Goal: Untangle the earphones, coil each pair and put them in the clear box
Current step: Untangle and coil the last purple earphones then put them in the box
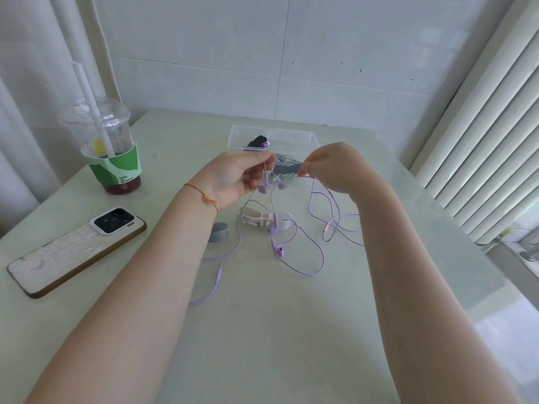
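Tangled purple earphones (303, 246) lie in loops on the table below my raised hands. My left hand (236, 177) pinches their cable near the top, and two purple earbuds (264, 189) dangle under its fingers. My right hand (332, 167) pinches another stretch of the same cable, which hangs down to the table. One plug (218, 274) lies near my left forearm. The clear box (274, 135) stands behind my hands, with a dark coiled pair (258, 140) inside. A grey-white pair (284, 164) lies in front of the box, partly hidden.
An iced drink cup (109, 150) with a straw stands at the back left. A phone (77, 249) lies face down at the left. A white plastic clip (262, 218) and a grey strap (218, 231) sit mid-table. Window blinds (481, 141) line the right side.
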